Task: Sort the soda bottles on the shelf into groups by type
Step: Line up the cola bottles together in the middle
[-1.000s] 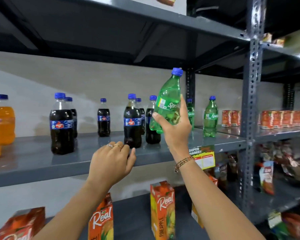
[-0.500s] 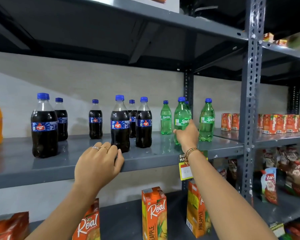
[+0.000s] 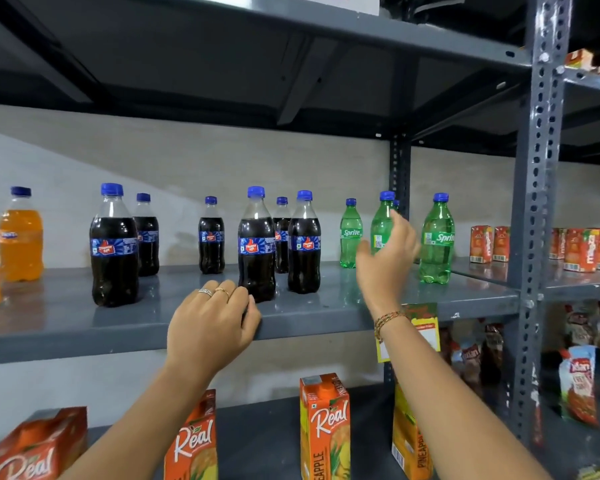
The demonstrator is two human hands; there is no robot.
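Observation:
Several dark cola bottles with blue caps, such as the nearest cola bottle (image 3: 256,244), stand in the middle of the grey shelf (image 3: 309,315). Right of them stand green Sprite bottles: one at the back (image 3: 350,233), one (image 3: 381,225) right behind my right hand, one (image 3: 437,237) further right. Orange soda bottles (image 3: 21,237) are at the far left. My right hand (image 3: 385,261) is in front of the middle Sprite bottle with fingers spread, not closed around it. My left hand (image 3: 212,327) is curled over the shelf's front edge, just before the nearest cola bottle.
Real juice cartons (image 3: 324,424) stand on the shelf below. A perforated steel post (image 3: 534,202) bounds the shelf at the right; past it are small orange drink cartons (image 3: 482,244) and snack packets (image 3: 579,386). A yellow price tag (image 3: 426,327) hangs from the shelf edge.
My right hand carried a Sprite bottle down, stood it among the other Sprite bottles, and has now let go with fingers spread. My left hand stayed on the shelf edge.

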